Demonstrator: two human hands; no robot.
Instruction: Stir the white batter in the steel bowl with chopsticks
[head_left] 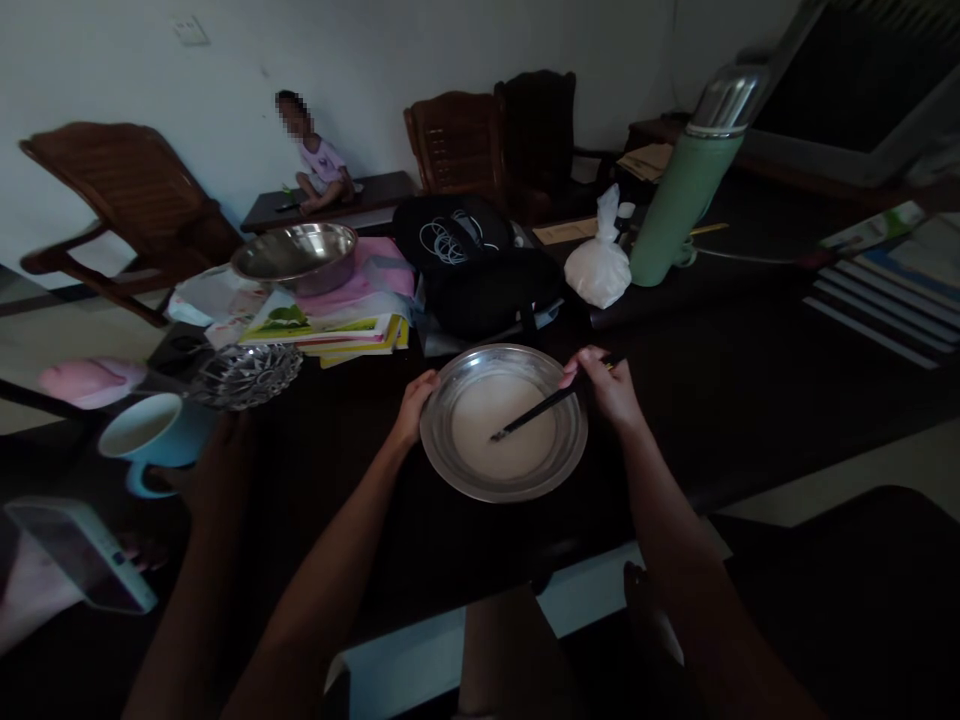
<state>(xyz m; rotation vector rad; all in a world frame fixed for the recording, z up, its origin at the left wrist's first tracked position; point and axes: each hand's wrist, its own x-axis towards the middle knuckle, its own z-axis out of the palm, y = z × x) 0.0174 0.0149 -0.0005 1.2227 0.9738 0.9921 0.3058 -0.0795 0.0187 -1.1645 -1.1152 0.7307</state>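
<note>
A shallow metal bowl (504, 490) stands on the dark table in front of me, with a pale, milky liquid (480, 425) in it. My left hand (417, 404) is closed on the bowl's left rim. Pinched in the fingers of my right hand (607, 387) is a pair of dark chopsticks (534, 411), slanting down to the left with tips in the liquid. The right fingers are also close to the bowl's right rim; whether they touch it I cannot tell. Beyond the bowl sits a tied plastic bag of white powder (600, 270).
A green thermos (682, 200), black case (487, 290), second metal bowl (300, 285) on books, and glass dish (251, 375) line the far side. At left, another person's hand is at a blue mug (154, 435); a hand holds a phone (86, 550). Another person (322, 160) sits farther back.
</note>
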